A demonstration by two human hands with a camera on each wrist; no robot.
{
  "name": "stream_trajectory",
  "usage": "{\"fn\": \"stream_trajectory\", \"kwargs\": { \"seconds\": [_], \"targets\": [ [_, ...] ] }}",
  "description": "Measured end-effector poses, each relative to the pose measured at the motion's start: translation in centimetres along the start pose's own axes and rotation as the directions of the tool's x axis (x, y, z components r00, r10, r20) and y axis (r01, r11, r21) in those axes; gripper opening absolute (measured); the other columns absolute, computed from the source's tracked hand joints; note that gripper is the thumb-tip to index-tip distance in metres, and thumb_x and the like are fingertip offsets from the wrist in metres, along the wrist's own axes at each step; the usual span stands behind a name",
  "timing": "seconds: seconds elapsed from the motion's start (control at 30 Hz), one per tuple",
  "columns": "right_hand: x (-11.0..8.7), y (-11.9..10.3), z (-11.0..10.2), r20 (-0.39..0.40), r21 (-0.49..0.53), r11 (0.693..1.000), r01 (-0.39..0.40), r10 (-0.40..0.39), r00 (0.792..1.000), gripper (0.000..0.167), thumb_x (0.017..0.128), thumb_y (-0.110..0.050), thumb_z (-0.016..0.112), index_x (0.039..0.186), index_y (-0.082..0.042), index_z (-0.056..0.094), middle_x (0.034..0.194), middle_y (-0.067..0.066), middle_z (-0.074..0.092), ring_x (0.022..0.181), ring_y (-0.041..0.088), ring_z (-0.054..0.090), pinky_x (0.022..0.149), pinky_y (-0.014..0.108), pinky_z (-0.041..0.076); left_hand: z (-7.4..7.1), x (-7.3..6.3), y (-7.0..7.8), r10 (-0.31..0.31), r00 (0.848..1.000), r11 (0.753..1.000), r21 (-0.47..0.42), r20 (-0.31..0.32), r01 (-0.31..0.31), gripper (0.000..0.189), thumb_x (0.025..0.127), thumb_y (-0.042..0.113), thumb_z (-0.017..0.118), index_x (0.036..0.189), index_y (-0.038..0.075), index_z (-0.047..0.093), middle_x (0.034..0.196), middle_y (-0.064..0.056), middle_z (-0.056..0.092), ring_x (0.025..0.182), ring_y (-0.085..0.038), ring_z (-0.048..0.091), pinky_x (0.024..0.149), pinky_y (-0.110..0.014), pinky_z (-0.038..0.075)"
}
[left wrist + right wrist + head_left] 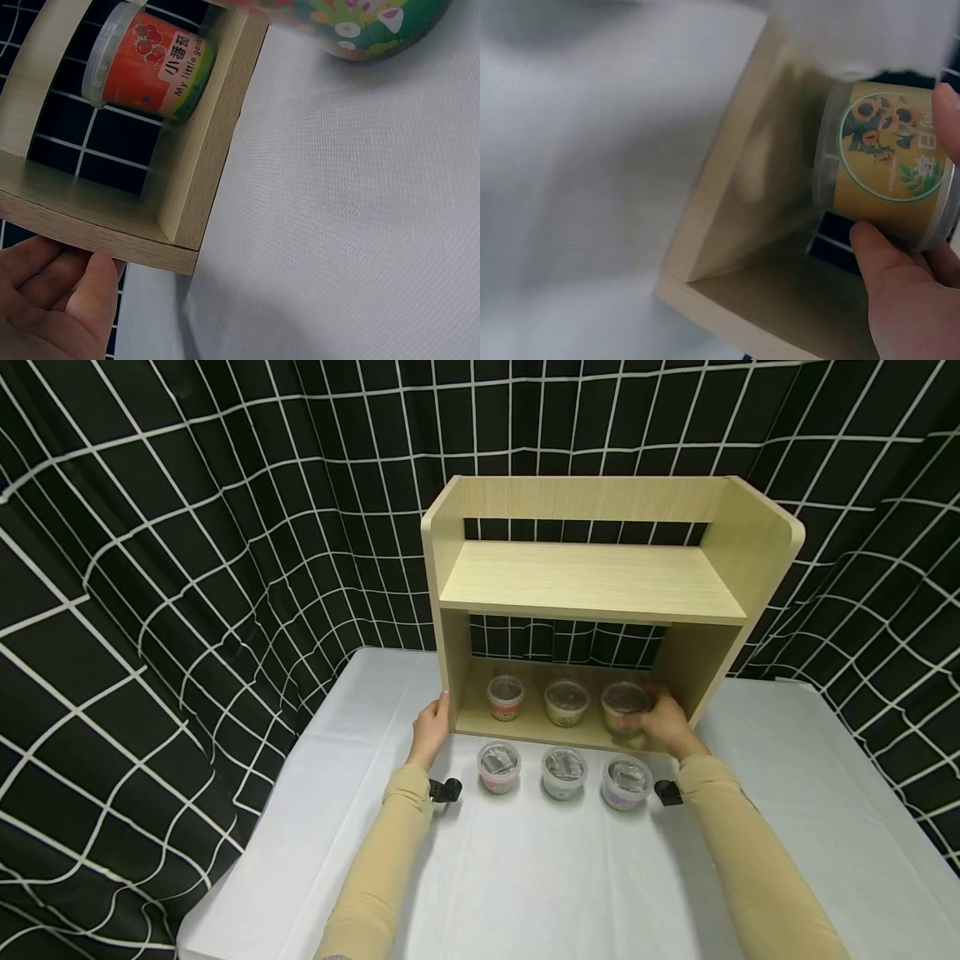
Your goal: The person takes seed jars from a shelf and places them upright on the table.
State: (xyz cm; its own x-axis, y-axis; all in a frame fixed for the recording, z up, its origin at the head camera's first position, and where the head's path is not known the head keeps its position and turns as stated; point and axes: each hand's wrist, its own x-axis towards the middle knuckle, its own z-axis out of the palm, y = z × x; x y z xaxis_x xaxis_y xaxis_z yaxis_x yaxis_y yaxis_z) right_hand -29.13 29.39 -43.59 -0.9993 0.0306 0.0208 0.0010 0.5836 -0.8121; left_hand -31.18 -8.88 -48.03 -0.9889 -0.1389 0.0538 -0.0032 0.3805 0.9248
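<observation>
Three tubs [563,774] before the shelf [592,581]

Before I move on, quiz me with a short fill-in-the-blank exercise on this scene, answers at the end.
1. The left hand touches the ____ side panel of the wooden shelf.
2. The right hand holds the yellow-labelled tub in the shelf's ____ compartment.
3. The row of tubs on the white cloth numbers ____.
4. The red-labelled tub pictures ____.

Missing words: left; lower; three; tomatoes.
</observation>
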Motion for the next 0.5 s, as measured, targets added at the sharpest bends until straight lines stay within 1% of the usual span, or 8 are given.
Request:
{"fn": "stream_trajectory", "kwargs": {
  "seconds": [0.17, 0.23, 0.3, 0.37, 0.43, 0.5],
  "targets": [
    [0.1, -0.6, -0.3, -0.033, 0.025, 0.997, 0.07, -0.069, 0.997, 0.085, 0.068, -0.01, 0.082, 0.135, 0.006, 0.034, 0.129, 0.029, 0.042, 0.12, 0.044, 0.036, 0.102, 0.055, 0.022, 0.0, 0.0, 0.0, 0.009, 1.0, 1.0, 0.009, -0.003, -0.009, 0.072, 0.093, 0.063, 0.029, 0.127, 0.005, 0.057, 0.129, -0.015, 0.052, 0.122, -0.034, 0.044, 0.098, -0.048, 0.035],
    [0.0, -0.9, -0.4, -0.036, 0.062, 0.993, 0.1, -0.098, 0.995, 0.083, 0.068, -0.008, 0.082, 0.134, 0.007, 0.035, 0.128, 0.029, 0.044, 0.119, 0.042, 0.038, 0.102, 0.054, 0.024, 0.0, 0.0, 0.0, 0.013, 1.0, 1.0, 0.011, -0.002, -0.013, 0.072, 0.093, 0.063, 0.029, 0.126, 0.005, 0.057, 0.128, -0.015, 0.053, 0.121, -0.034, 0.044, 0.098, -0.048, 0.036],
    [-0.2, -1.4, -0.5, -0.035, 0.103, 0.986, 0.132, -0.129, 0.991, 0.081, 0.069, -0.006, 0.081, 0.134, 0.008, 0.036, 0.127, 0.029, 0.045, 0.116, 0.04, 0.04, 0.1, 0.05, 0.028, 0.0, 0.0, 0.0, 0.015, 1.0, 1.0, 0.014, -0.004, -0.015, 0.072, 0.093, 0.063, 0.028, 0.126, 0.005, 0.058, 0.128, -0.015, 0.053, 0.121, -0.034, 0.044, 0.097, -0.049, 0.036],
    [-0.5, -2.0, -0.6, -0.035, 0.136, 0.978, 0.159, -0.156, 0.987, 0.081, 0.071, -0.006, 0.08, 0.135, 0.009, 0.034, 0.127, 0.028, 0.044, 0.114, 0.038, 0.042, 0.097, 0.041, 0.034, 0.0, 0.0, 0.0, 0.015, 1.0, 1.0, 0.012, -0.004, -0.015, 0.072, 0.093, 0.063, 0.029, 0.126, 0.005, 0.057, 0.128, -0.015, 0.053, 0.121, -0.034, 0.044, 0.098, -0.048, 0.036],
    [-0.9, -2.6, -0.7, -0.026, 0.169, 0.972, 0.164, -0.162, 0.986, 0.084, 0.073, -0.008, 0.08, 0.138, 0.008, 0.029, 0.13, 0.027, 0.041, 0.115, 0.036, 0.043, 0.091, 0.029, 0.04, 0.0, 0.0, 0.0, 0.009, 1.0, 1.0, 0.006, -0.001, -0.009, 0.072, 0.093, 0.062, 0.029, 0.127, 0.005, 0.056, 0.129, -0.015, 0.052, 0.122, -0.034, 0.043, 0.098, -0.048, 0.036],
    [-1.3, -3.2, -0.7, -0.018, 0.203, 0.967, 0.157, -0.156, 0.988, 0.088, 0.075, -0.011, 0.079, 0.141, 0.006, 0.023, 0.134, 0.026, 0.037, 0.116, 0.035, 0.042, 0.083, 0.018, 0.042, 0.0, 0.0, 0.0, 0.002, 1.0, 1.0, -0.003, 0.004, -0.002, 0.071, 0.094, 0.061, 0.03, 0.128, 0.005, 0.055, 0.13, -0.015, 0.051, 0.123, -0.034, 0.043, 0.099, -0.047, 0.035]
  ]
}}
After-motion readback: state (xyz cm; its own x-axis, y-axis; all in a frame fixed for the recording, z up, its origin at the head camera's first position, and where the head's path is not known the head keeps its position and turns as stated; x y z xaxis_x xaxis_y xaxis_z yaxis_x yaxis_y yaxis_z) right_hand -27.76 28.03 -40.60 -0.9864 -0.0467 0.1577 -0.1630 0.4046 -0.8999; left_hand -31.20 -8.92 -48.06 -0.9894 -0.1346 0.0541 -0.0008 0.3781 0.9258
